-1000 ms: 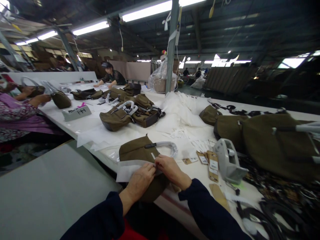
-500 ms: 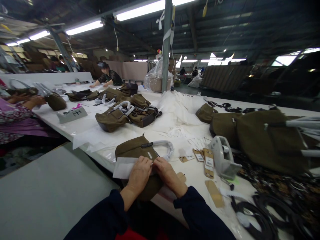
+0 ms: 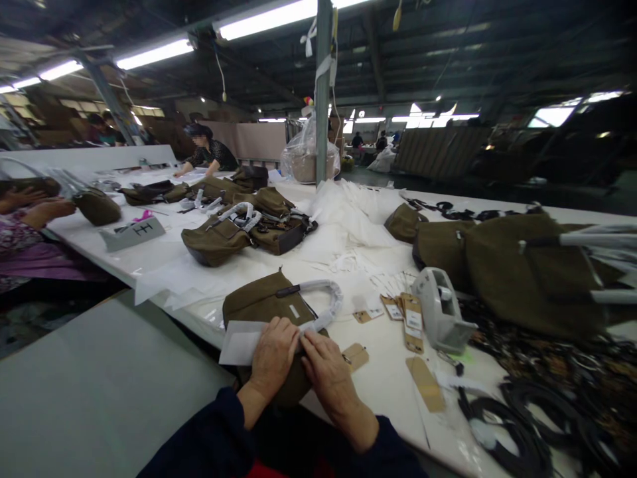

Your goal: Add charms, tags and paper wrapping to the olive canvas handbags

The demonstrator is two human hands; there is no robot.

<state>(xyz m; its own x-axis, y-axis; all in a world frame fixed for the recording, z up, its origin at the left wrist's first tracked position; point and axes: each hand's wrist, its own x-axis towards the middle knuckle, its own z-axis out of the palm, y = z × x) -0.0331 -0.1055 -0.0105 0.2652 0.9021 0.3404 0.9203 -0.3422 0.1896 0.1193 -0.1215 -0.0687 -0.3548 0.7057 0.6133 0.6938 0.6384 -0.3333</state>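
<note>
An olive-brown handbag [image 3: 259, 295] with dark trim lies at the table's near edge. Its handle [image 3: 328, 299], wrapped in white, arches off to the right and runs down to my fingers. My left hand [image 3: 273, 352] is closed over a flat white wrapping sheet [image 3: 241, 342] at the handle's lower end; the sheet sticks out to the left. Beside it, nearly touching, my right hand [image 3: 326, 365] has its fingers bent and pressed on the wrapped handle. The exact pinch points are hidden beneath the fingers. A brown card tag [image 3: 355, 357] shows just right of my right hand.
On the right stand a grey tape dispenser [image 3: 440, 309], hang tags [image 3: 412, 322], coiled black straps [image 3: 507, 431] and stacked olive bags [image 3: 527, 272]. A white sheet pile [image 3: 348, 212] and more bags [image 3: 213, 239] lie farther back. Co-workers sit at left and far side.
My right hand has shifted down slightly, its fingers now lying flatter along the wrapped handle. My left hand still presses the sheet. The whole view has swung a little to the right.
</note>
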